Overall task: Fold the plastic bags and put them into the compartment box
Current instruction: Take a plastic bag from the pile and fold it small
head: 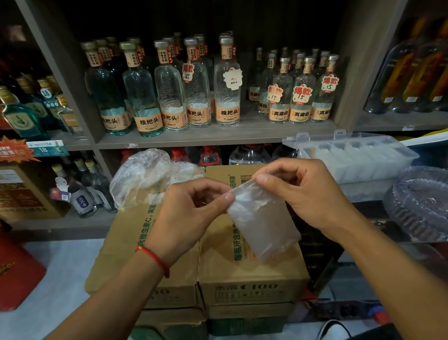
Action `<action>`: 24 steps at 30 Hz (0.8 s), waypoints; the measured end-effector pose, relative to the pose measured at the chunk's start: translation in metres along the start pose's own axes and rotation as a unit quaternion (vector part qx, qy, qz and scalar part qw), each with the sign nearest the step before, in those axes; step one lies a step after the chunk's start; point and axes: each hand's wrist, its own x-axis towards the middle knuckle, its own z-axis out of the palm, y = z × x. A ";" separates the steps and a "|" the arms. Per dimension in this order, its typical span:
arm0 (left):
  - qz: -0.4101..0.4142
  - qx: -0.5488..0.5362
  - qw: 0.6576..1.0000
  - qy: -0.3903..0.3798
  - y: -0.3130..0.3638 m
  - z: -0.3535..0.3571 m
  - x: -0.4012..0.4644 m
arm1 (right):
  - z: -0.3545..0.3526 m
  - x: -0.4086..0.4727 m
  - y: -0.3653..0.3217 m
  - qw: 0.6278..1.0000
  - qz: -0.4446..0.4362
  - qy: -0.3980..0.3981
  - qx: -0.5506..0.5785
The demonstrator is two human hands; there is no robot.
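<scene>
A: Where are we with this one?

B: We have a plastic bag up in the air over the cardboard cartons, already flattened into a narrow strip that hangs down from its top edge. Our left hand pinches that edge at the left corner, thumb against fingertips, and our right hand pinches it at the right corner, fingers curled over the top.

A: So the fold is only part done?

B: That is our reading: it looks too long for a cell. The compartment box sits open to the right on a ledge, lid tipped back, and several of its cells seem to hold white folded bags already.

A: How do we finish it neatly?

B: We should keep both pinches level so the top edge stays straight, then bring the hanging end up to meet it and press the air out along the crease. Thin film slips and springs open, so we ought to hold the crease firmly while one hand lets go.

A: And the rest?

B: A loose heap of crumpled bags waits on the cartons behind our left hand, well apart from the box
</scene>
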 end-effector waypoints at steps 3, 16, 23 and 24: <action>0.011 0.014 1.000 0.019 0.002 -0.002 0.000 | 0.000 -0.001 -0.001 0.999 0.015 0.004 0.042; -0.024 -0.037 0.999 -0.003 0.010 -0.005 -0.002 | 0.017 -0.005 0.006 0.996 0.087 -0.012 0.002; -0.123 -0.090 0.982 -0.108 0.008 0.013 -0.007 | 0.021 -0.002 0.003 0.980 0.154 0.052 0.112; -0.121 -0.088 0.984 -0.096 0.007 0.013 -0.007 | 0.020 -0.002 0.002 0.977 0.162 0.047 0.130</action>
